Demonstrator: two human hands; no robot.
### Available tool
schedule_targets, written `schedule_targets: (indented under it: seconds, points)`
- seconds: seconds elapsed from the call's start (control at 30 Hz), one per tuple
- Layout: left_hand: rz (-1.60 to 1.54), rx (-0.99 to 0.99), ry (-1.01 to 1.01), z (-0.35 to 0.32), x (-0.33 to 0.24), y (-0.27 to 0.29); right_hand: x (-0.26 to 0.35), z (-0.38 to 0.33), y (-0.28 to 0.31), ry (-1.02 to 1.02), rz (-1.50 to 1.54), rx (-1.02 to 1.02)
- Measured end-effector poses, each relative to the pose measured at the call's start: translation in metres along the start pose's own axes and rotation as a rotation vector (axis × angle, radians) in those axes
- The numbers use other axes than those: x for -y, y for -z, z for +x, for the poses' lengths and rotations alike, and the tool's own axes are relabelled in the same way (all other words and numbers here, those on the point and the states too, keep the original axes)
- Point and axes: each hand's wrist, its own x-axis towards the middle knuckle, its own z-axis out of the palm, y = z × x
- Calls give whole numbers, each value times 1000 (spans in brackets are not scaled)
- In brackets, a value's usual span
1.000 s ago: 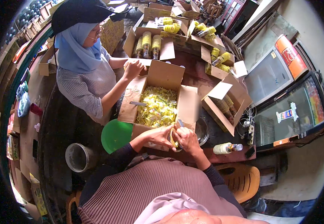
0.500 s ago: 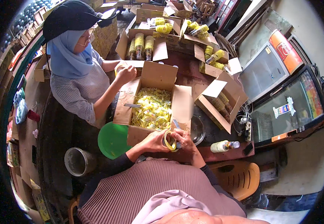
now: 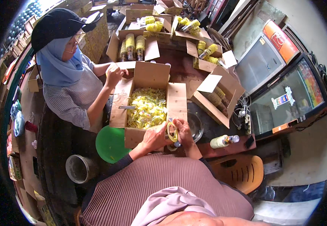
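Note:
In front of me, over the near edge of a cardboard box (image 3: pixel 177 100), both hands hold a yellow ring (image 3: pixel 175 134). My left hand (image 3: pixel 155 138) closes round its left side. My right hand (image 3: pixel 185 132) grips the ring's right side, fingers bent at its upper edge. A slim grey piece shows beside the fingers, too hidden to name surely. Yellow and white scraps (image 3: pixel 148 107) fill the box. On its left flap lies a metal blade (image 3: pixel 127 107).
Opposite on the left stands a person (image 3: pixel 67 71) with hands raised. Near me are a green basin (image 3: pixel 112 145), a grey bucket (image 3: pixel 81 168), a metal bowl (image 3: pixel 196 126) and a yellow-wrapped bottle (image 3: pixel 223 141). Further boxes (image 3: pixel 218 96) hold yellow-ringed bottles. A glass-door fridge (image 3: pixel 289 101) stands right.
My view has shifted slightly, so the scene sits further left. My right hand has turned at the ring, and the grey tool is less visible. The other person's hands have risen.

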Motion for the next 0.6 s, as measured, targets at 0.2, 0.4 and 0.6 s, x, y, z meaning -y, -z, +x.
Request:
schedule_targets:
  seconds: [0.2,0.4,0.6]
  points:
    - [20,57,81,1,0,-9,-14,10,14,-18,-10,-44]
    - [-142,219,150,-13,18,-13,-17,-2,24,52,-658,55]
    - [-139,177,103,-23,39,-31,-6,-30,18,26,-924,48]
